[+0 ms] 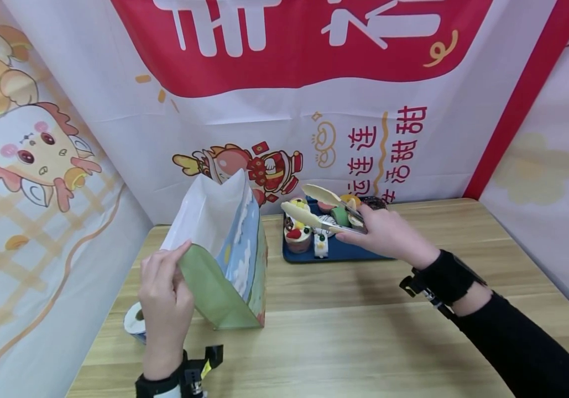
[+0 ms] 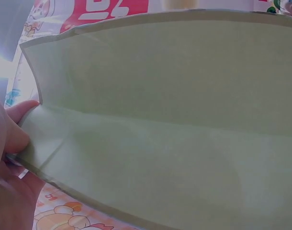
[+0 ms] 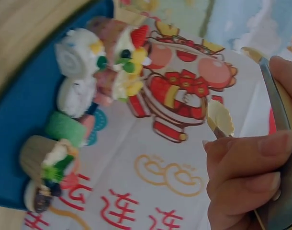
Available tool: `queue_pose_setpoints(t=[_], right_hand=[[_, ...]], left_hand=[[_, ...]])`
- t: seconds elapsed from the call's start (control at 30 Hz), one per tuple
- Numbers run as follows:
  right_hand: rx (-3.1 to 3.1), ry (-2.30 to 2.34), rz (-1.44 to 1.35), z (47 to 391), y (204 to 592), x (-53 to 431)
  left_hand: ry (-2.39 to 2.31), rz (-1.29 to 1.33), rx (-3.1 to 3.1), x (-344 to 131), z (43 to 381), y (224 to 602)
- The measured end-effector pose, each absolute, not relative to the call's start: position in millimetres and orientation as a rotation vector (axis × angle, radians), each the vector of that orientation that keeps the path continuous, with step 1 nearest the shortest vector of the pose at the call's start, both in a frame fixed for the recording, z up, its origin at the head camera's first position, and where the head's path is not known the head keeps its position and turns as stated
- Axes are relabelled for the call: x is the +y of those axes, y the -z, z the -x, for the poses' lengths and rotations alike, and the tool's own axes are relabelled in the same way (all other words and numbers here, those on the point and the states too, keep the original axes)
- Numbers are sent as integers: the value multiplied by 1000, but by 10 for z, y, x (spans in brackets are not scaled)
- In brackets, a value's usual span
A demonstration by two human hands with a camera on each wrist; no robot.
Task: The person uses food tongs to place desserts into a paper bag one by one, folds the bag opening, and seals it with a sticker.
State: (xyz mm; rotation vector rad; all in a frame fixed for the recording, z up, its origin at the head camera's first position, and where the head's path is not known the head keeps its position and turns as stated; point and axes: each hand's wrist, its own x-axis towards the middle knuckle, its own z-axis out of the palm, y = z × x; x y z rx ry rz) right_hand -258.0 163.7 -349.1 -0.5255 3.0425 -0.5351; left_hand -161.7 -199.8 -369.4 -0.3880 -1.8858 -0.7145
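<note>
At the left, a paper bag [image 1: 222, 293] with green sides and a sky-blue print stands with its mouth spread. My left hand [image 1: 167, 298] pinches the near rim of it between thumb and fingers. In the left wrist view the bag's green side [image 2: 151, 120] fills most of the frame. Tongs [image 1: 336, 213] with cream-coloured tips are gripped in my right hand [image 1: 389, 232], their arms apart with nothing between them. They hang over a blue tray [image 1: 334, 255] of small cakes and pastries, among them a cupcake [image 3: 43, 158] and a white roll [image 3: 79, 52].
A roll with a white top [image 1: 136, 320] stands on the wooden table [image 1: 314, 342], left of the bag and partly behind my left hand. Printed cloth walls [image 1: 244, 121] rise along the table's back and sides.
</note>
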Motion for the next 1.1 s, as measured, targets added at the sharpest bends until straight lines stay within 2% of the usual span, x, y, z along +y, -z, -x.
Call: queue_pose_setpoints(t=[0.43, 1.1], right_hand=[[2978, 551, 386, 2567, 4051, 1778], [2989, 445, 321, 2535, 4587, 1864]], left_hand=[[712, 376, -1902, -1995, 1612, 3697], [709, 376, -1908, -1965, 1579, 3671]])
